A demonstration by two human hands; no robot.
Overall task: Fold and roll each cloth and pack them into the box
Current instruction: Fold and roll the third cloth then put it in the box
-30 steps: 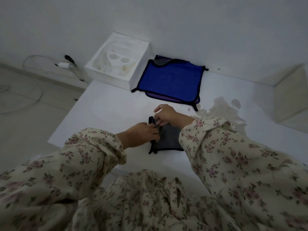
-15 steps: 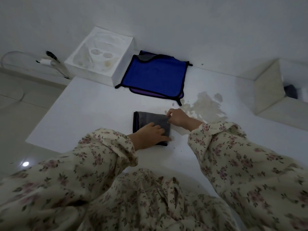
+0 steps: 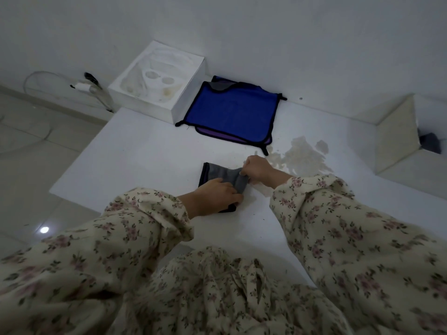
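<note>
Both floral-sleeved arms reach forward. The left hand (image 3: 219, 193) lies palm down, fingers flat; just beyond it, the right hand (image 3: 257, 169) is curled, fingertips pinched.

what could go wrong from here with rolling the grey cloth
1. The pale stain patch on the white table lies just past the right hand; if it is wet, the folded grey cloth might pick it up.
2. The left hand only presses flat while the right pinches one edge, so the roll may start loose or skewed.
</note>
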